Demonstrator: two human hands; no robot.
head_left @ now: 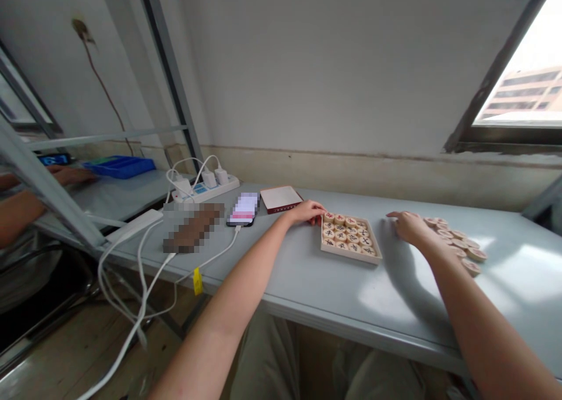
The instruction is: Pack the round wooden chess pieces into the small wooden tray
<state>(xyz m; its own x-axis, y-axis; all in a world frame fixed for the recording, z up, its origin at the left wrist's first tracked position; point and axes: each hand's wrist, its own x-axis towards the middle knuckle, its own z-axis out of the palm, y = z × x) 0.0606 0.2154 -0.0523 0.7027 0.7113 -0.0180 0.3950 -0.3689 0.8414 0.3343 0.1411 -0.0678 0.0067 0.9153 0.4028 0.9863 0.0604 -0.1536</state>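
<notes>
A shallow pale box [351, 253] holds rows of round wooden Chinese chess pieces [346, 234] with black or red characters. Along its far side, several red-marked pieces sit higher than the others. My left hand [308, 211] has its fingers curled at the box's far left corner, gripping the edge. To the right of the box, my right hand [409, 227] is low over the table, with a finger stretched out toward the left and no piece visible in it; its other fingers are partly hidden. Loose chess pieces [459, 250] lie in a group just right of that hand.
Behind my left hand lies a red-edged box lid [281, 198]. Farther left are a phone [243, 208] on a cable, a blurred brown object [193, 230] and a power strip [206, 188]. White cables hang off the grey table [307, 283]. Another person's arm [26, 207] is beyond the metal frame.
</notes>
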